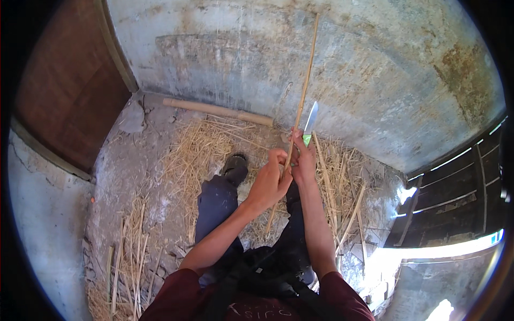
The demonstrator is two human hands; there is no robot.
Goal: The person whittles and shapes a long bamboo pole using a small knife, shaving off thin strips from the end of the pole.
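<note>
Bamboo strip (pixel 307 80), one: held slantwise above the floor (pixel 147 174), near its wall-side edge. Left grip (pixel 269 182): closed on strip. Right grip (pixel 305 162): clasping green-handled knife (pixel 310 119), touching strip. Care: strip best steadied, knife angled away from left grip.

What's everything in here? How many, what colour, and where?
Long stick: one, tan, centre
Knife: one, silver and green, beside the stick
Back wall: one, stained grey, ahead
Floor: one, greyish, underfoot
Panel: one, reddish brown, upper left
Slats: several, dark, right
Slab: one, grey, near the panel
Bamboo pole: one, tan, along the wall's foot
Straw: uncountable, yellow, across the floor
Strips: several, pale yellow, among straw
Shirt: one, maroon, lower edge
Trousers: one pair, dark, lower middle
Shoe: one, black, left of centre
Left hand: one, bare, on the stick
Right hand: one, bare, holding the knife
</note>
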